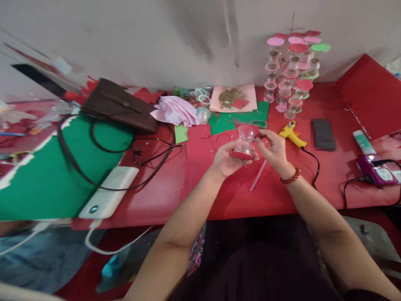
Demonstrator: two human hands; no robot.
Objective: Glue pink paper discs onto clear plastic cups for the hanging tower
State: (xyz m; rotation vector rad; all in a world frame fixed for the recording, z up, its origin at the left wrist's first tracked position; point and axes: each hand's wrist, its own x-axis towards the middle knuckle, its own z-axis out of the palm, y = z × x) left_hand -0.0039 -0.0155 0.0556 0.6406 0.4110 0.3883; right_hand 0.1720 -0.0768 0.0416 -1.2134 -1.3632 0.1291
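Observation:
A handmade hourglass (245,142) of two clear plastic bulbs, capped at each end by a red paper disc, is held upright over the table, tilted slightly. My left hand (228,159) is closed around its lower part from the left, with fingers reaching under and behind. From the right, my right hand (274,148) has its thumb and bent fingers at the upper bulb and waist; some fingertips are hidden behind. Below the hands a pale glue stick (258,175) lies on red paper (203,179). Scissors (250,122) rest just behind the hourglass.
Stacked hourglasses (293,75) stand at the back right. A yellow glue gun (293,133) trails a cord towards a purple power socket (377,169). Brown grains lie on pink paper (216,104). On the left are a brown bag (115,104), glasses (153,156) and a white power bank (109,192).

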